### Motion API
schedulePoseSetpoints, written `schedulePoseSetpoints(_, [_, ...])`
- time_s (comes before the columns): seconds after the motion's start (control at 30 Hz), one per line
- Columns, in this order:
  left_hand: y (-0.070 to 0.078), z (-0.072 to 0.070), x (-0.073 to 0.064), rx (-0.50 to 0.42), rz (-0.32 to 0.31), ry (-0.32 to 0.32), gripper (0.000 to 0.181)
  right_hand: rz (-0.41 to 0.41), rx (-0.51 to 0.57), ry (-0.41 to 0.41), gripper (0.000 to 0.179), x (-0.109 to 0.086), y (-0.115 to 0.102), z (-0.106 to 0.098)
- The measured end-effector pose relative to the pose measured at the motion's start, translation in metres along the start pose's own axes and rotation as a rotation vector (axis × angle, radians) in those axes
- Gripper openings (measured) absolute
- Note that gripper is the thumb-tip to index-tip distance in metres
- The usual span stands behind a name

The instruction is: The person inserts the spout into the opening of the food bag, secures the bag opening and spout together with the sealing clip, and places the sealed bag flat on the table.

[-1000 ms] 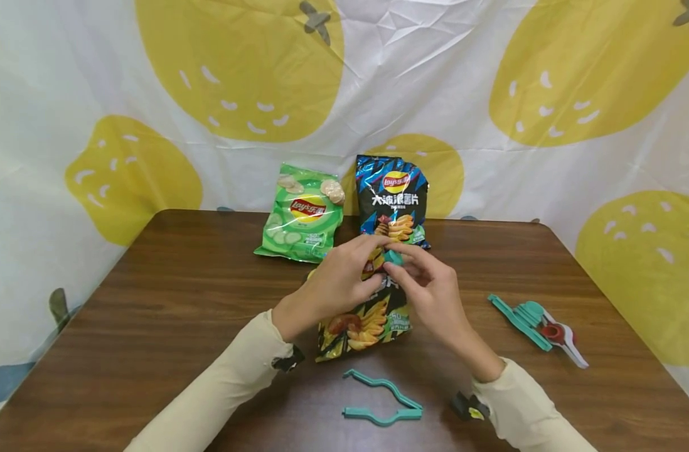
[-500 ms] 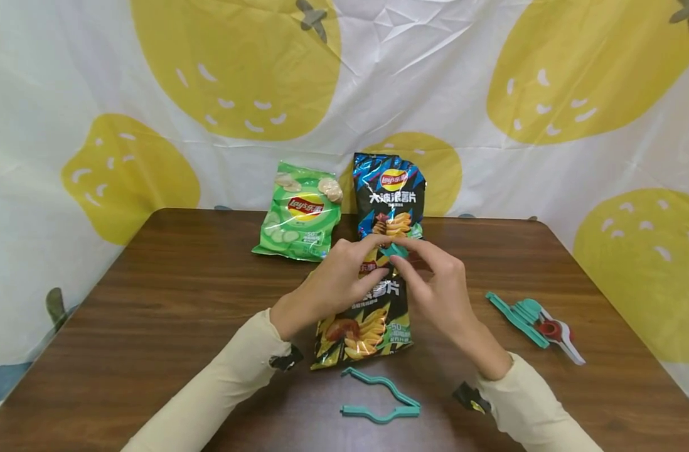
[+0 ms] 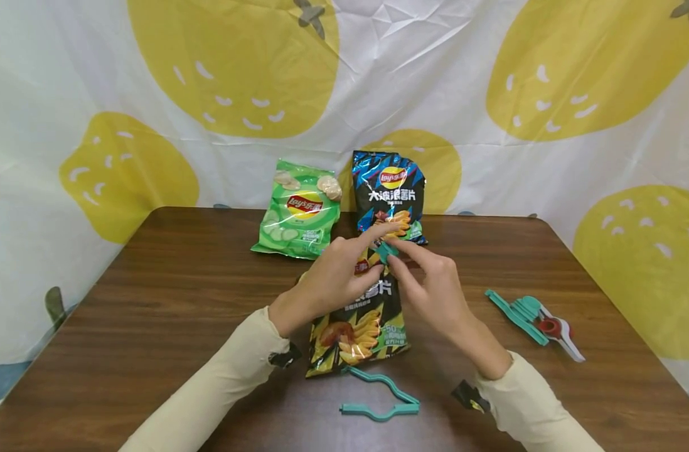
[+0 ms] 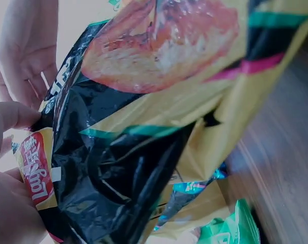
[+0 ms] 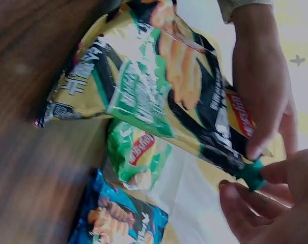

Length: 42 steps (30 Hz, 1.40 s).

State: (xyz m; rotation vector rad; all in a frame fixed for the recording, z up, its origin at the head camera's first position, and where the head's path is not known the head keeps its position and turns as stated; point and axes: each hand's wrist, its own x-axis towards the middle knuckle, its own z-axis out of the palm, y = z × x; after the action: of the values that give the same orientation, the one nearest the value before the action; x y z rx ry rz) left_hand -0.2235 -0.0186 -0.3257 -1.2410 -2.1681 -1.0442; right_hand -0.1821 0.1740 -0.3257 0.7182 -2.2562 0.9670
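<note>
A black-and-yellow chip bag (image 3: 352, 336) is held upright between my two hands, its lower end close over the table. My left hand (image 3: 334, 276) grips the bag near its top, thumb on the front; the fingers behind are partly hidden. With thumb and fingertips, my right hand (image 3: 435, 285) pinches the end of a small teal clip (image 3: 386, 252) at the bag's top corner. In the right wrist view the clip (image 5: 252, 176) sits at the narrowed top of the bag. The left wrist view is mostly filled by the bag's printed front (image 4: 118, 152).
A green chip bag (image 3: 299, 216) and a blue-black chip bag (image 3: 391, 194) stand at the table's back. In front lies a hinged teal clip (image 3: 378, 412), spread apart. Teal clips (image 3: 519, 317) lie at right beside a white-and-red clip-like piece (image 3: 556, 329).
The chip bag has shifted slightly left and toward me, now reaching the spread teal clip in view. Both hands have moved a little left with it; my left index finger has straightened.
</note>
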Motion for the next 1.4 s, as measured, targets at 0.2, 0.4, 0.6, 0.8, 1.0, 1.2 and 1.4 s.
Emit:
schedulePoseSetpoints(0.2, [-0.005,-0.006,0.004,0.031,0.091,0.017,0.046,0.019,-0.109,-0.059,0.039,-0.002,-0.008,-0.006])
schedulePoseSetpoints(0.4, [-0.011,-0.012,0.002,0.009,0.057,0.002,0.038,0.007,-0.247,-0.114,0.043,-0.020,-0.023,-0.012])
schedulePoseSetpoints(0.6, [-0.016,-0.012,-0.001,-0.029,0.029,-0.041,0.038,-0.117,-0.113,-0.517,0.023,-0.061,-0.029,-0.026])
schedulePoseSetpoints(0.8, [-0.018,-0.009,0.002,-0.043,0.034,-0.075,0.037,-0.040,-0.053,-0.915,0.026,-0.097,-0.033,-0.031])
schedulePoseSetpoints(1.0, [-0.018,-0.007,0.002,-0.042,0.035,-0.073,0.037,-0.042,-0.139,-0.958,0.017,-0.105,-0.035,-0.024])
schedulePoseSetpoints(1.2, [-0.015,-0.008,0.003,-0.035,0.043,-0.069,0.037,-0.117,-0.227,-0.970,0.017,-0.105,-0.038,-0.018])
schedulePoseSetpoints(1.4, [-0.016,-0.008,0.002,-0.033,0.038,-0.072,0.039,-0.098,-0.200,-0.940,0.017,-0.105,-0.036,-0.019])
